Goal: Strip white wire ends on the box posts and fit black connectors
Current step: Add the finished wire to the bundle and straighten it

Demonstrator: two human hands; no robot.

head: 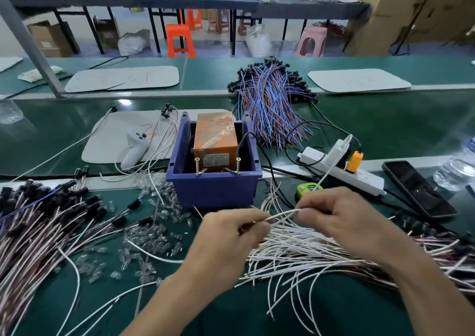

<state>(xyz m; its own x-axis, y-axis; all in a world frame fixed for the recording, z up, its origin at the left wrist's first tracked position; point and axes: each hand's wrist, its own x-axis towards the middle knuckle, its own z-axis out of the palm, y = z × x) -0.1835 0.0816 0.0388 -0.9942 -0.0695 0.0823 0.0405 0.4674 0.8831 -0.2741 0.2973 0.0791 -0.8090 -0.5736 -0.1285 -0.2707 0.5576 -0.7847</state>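
Obs. from remote station, head view only.

1. L hand (228,235): fingers curled, thumb and fingertips pinching one end of a single white wire (282,213). A few other wire ends seem to sit in the same pinch; I cannot tell how many.
2. R hand (341,217): fingers curled, thumb and forefinger pinching the same wire further along. The wire arches up btwn the two hands, just above the pile.
3. White wire pile (295,256): lies loose on the green bench (359,315), under and btwn both hands, fanned out toward the near edge.
4. Blue box (213,189): sits directly beyond the hands, near but not touching them. Two posts (197,166) stand upright at its near wall, L and R, w/ a metal clip at each base. I see no wire on either post. Orange block (214,140) wrapped in clear tape sits inside the box.
5. Black connectors (84,199): fitted on a big heap of wires at far L of bench, well apart from both hands. More dark-ended wires at R edge, partly under the R forearm.
6. Small clear parts (159,235): scattered btwn the L heap and the box.
7. Other: power strip (341,168) w/ an orange plug, R of box; phone (419,189) flat beside it; small green gadget (305,189) just beyond R hand; white controller (133,148) on a grey pad L of box; bundle of blue and orange wires (272,104) behind the box.
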